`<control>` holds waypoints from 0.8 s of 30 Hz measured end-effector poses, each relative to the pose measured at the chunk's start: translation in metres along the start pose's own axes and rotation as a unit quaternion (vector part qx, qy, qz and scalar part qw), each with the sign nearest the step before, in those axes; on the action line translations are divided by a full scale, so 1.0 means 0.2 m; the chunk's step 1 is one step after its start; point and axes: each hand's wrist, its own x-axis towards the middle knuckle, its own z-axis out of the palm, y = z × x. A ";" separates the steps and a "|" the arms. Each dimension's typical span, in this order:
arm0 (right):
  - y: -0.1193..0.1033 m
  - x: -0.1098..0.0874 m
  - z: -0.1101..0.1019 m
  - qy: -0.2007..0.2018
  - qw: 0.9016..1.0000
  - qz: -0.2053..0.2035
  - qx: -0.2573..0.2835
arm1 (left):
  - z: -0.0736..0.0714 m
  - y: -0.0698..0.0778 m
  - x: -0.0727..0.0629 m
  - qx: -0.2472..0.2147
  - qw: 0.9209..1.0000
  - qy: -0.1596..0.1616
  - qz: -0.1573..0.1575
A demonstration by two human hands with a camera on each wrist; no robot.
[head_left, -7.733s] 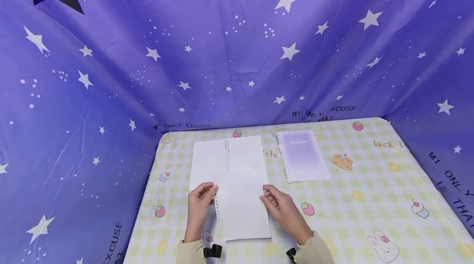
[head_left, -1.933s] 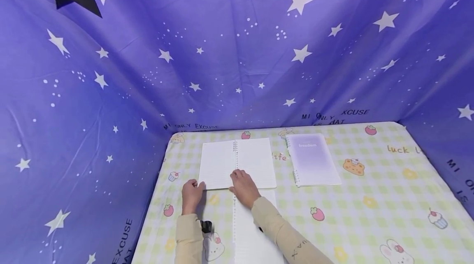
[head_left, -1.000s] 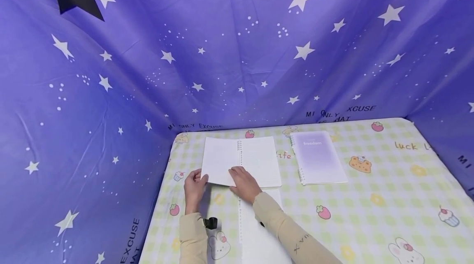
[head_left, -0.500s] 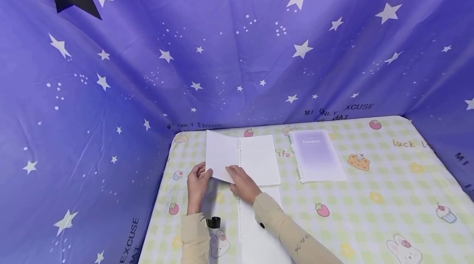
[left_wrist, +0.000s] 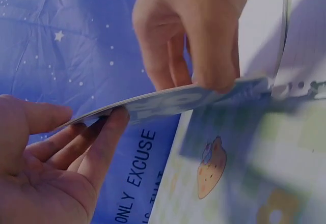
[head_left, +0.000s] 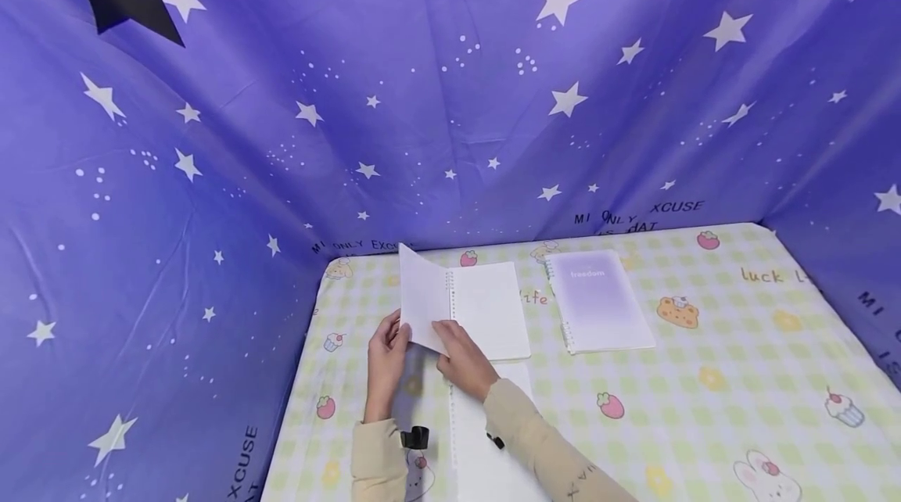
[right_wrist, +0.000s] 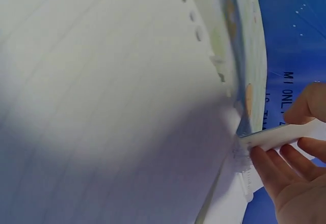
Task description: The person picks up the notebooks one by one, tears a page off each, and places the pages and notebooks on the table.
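Observation:
An open ring-bound notebook (head_left: 489,310) lies on the cloth, its left half (head_left: 422,299) raised at a slant. My left hand (head_left: 387,357) pinches the outer edge of that raised half; in the left wrist view a blue underside with pale markings (left_wrist: 173,102) shows between the two hands. My right hand (head_left: 464,357) grips the near edge of the same half close to the binding, its fingers on the page. In the right wrist view my right hand (right_wrist: 300,178) is beside the rings (right_wrist: 243,165). A loose lined sheet with punched holes (head_left: 489,439) lies below the notebook, partly under my right forearm.
A purple spiral notebook (head_left: 605,310) marked "freedom" lies to the right. The table has a checked cloth (head_left: 563,447) with printed strawberries and bunnies. Purple star-patterned curtains (head_left: 450,95) stand round its back and sides.
Earlier both hands held the loose sheet over the notebook; it then lay below. The notebook's left half has since lifted from flat to a slant, my left hand moving up and right with it.

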 end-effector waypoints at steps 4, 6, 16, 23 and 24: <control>-0.01 -0.01 -0.02 0.011 1.000 0.000 0.021 | 0.03 -0.01 -0.02 -0.010 0.999 -0.032 0.012; -0.01 -0.01 -0.03 0.017 0.999 -0.003 0.028 | 0.04 -0.02 -0.02 -0.015 0.999 -0.042 0.016; -0.07 -0.01 -0.09 0.069 0.997 -0.026 0.038 | 0.11 -0.01 -0.04 -0.032 0.998 -0.051 0.011; -0.09 0.00 -0.14 0.087 0.994 -0.032 0.057 | 0.16 0.00 -0.05 -0.018 0.999 -0.042 0.003; -0.09 0.00 -0.15 0.089 0.994 -0.031 0.063 | 0.17 0.02 -0.05 -0.012 0.999 -0.044 0.004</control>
